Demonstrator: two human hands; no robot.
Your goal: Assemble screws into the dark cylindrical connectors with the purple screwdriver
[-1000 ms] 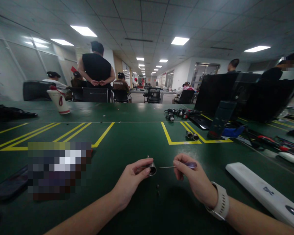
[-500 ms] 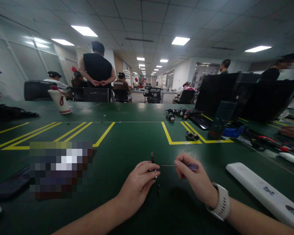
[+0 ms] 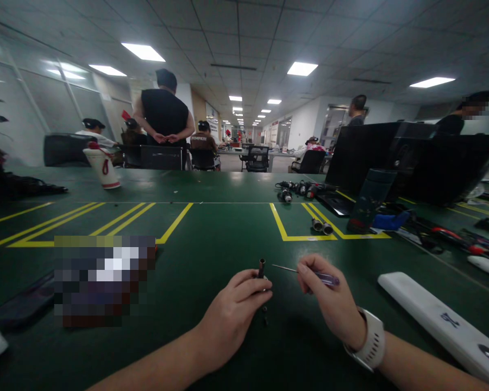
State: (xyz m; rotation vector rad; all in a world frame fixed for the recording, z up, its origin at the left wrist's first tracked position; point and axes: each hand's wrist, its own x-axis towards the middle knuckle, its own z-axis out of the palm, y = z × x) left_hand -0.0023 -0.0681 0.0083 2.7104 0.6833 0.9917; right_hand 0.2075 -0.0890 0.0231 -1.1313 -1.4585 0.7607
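Note:
My left hand [image 3: 238, 304] is closed round a small metal cylindrical part [image 3: 261, 268], whose thin end sticks up above my fingers. My right hand [image 3: 330, 301] pinches a slim screwdriver [image 3: 309, 275] with a purple handle; its thin shaft points left toward the part, the tip a little apart from it. A white watch [image 3: 370, 339] sits on my right wrist. Two tiny dark screws [image 3: 264, 312] lie on the green mat [image 3: 212, 239] just below the part, between my hands.
A long white box [image 3: 440, 320] lies at the right. Two small metal cylinders [image 3: 321, 225] rest inside a yellow-lined square, beside a dark bottle [image 3: 369, 198]. More parts [image 3: 297, 189], black monitors [image 3: 391, 157] and a white cup [image 3: 101, 168] stand farther back. A blurred patch lies left. People stand behind.
My left hand turned the metal part from lying sideways with its open end facing me to upright with its thin end up. The screwdriver tip has tilted slightly upward.

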